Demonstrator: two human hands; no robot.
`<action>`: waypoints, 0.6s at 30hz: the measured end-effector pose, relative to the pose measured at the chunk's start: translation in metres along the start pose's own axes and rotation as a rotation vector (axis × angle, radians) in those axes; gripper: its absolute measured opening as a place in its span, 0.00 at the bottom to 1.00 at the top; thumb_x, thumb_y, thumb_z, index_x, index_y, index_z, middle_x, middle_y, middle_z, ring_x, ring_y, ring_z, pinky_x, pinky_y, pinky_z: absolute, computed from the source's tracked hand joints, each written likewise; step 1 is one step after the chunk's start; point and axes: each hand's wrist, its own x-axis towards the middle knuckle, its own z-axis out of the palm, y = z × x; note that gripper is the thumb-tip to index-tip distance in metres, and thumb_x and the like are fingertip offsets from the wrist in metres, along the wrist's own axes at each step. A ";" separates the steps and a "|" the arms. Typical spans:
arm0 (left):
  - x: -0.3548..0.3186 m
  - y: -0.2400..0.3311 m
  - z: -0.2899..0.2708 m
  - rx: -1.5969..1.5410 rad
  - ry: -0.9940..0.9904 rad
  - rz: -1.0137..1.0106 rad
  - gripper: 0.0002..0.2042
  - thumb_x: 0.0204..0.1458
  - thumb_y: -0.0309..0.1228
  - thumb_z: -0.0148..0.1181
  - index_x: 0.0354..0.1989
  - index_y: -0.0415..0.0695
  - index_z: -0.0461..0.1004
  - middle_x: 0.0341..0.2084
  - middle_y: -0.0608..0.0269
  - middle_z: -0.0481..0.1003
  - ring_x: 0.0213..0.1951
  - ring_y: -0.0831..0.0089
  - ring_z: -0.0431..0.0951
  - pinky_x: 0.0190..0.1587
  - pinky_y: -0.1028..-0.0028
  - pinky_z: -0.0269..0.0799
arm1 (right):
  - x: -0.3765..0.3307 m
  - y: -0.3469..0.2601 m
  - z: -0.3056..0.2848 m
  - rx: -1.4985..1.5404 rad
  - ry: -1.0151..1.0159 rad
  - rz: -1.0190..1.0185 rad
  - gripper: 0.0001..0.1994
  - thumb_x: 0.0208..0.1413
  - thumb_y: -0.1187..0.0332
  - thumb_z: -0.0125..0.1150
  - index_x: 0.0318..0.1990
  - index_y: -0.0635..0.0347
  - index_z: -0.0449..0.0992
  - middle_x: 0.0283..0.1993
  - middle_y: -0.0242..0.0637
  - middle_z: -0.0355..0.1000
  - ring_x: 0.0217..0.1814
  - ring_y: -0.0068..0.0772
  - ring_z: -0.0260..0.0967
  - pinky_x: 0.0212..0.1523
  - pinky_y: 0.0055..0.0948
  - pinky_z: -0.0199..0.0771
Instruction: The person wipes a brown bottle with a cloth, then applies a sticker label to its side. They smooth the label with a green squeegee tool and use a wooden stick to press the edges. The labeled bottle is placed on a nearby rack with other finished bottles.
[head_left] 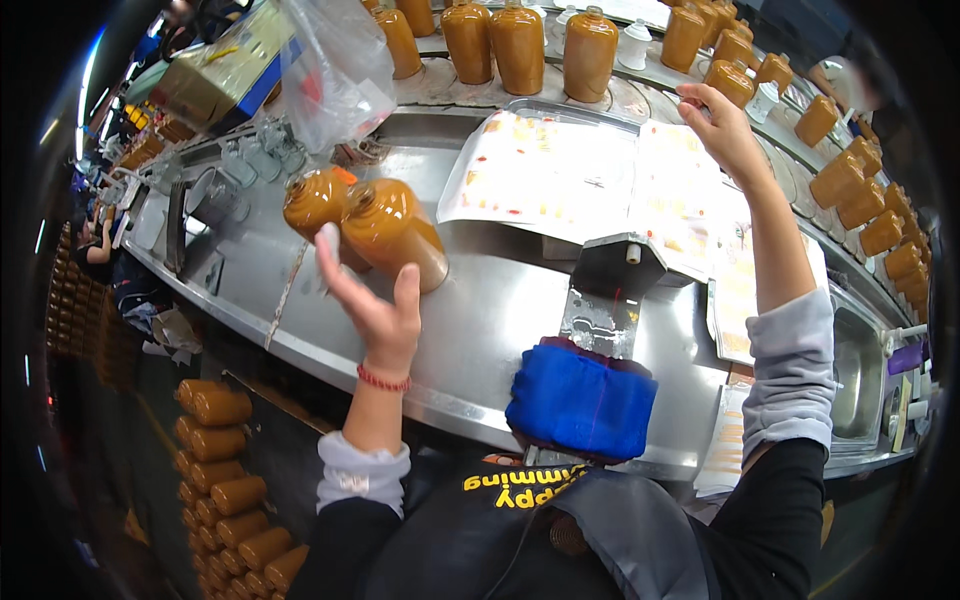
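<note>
My left hand (372,312) is open, thumb and fingers spread, and slightly blurred by motion. It is just in front of two glossy amber-brown bottles on the metal worktop: the nearer bottle (388,225) and the farther bottle (318,200). Something white covers one fingertip; whether that hand touches glass I cannot tell. Stretched out at far right, my right hand (725,130) has loosely bent fingers, with nothing visible in them. It hovers above printed decal sheets (680,180), close to a brown bottle (730,82) on the conveyor.
A blue padded rest (583,400) on a metal stand is before me. Brown bottles (590,55) line the curved conveyor (440,82). A clear plastic bag (340,75) hangs at upper left. Stacked bottles (235,495) fill the lower left. A metal sink (858,385) is at right.
</note>
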 end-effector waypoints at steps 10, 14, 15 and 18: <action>0.170 0.091 0.256 -0.776 0.067 -0.115 0.11 0.59 0.33 0.59 0.43 0.38 0.77 0.34 0.54 0.78 0.38 0.64 0.77 0.46 0.66 0.70 | -0.092 -0.055 -0.060 -0.087 0.045 -0.314 0.13 0.61 0.68 0.60 0.51 0.63 0.76 0.46 0.43 0.75 0.46 0.39 0.75 0.44 0.32 0.73; 0.253 -0.034 0.354 0.282 0.221 0.020 0.20 0.60 0.45 0.48 0.54 0.45 0.72 0.48 0.43 0.75 0.55 0.49 0.73 0.60 0.55 0.65 | -0.159 -0.068 -0.117 -0.044 0.022 -0.227 0.15 0.56 0.76 0.62 0.52 0.65 0.76 0.48 0.45 0.74 0.38 0.31 0.71 0.32 0.25 0.68; 0.246 -0.006 0.388 0.238 -0.153 -0.120 0.23 0.60 0.46 0.48 0.59 0.44 0.68 0.54 0.42 0.72 0.58 0.47 0.71 0.64 0.53 0.61 | -0.192 -0.055 -0.135 -0.134 0.057 -0.117 0.16 0.56 0.77 0.61 0.52 0.66 0.76 0.50 0.45 0.74 0.39 0.30 0.71 0.33 0.24 0.67; 0.260 -0.034 0.444 0.265 -0.047 -0.032 0.23 0.60 0.46 0.49 0.54 0.40 0.71 0.51 0.38 0.74 0.54 0.44 0.73 0.61 0.53 0.64 | -0.260 -0.038 -0.157 -0.135 0.135 0.079 0.14 0.59 0.78 0.58 0.53 0.68 0.75 0.53 0.47 0.73 0.48 0.34 0.71 0.39 0.26 0.68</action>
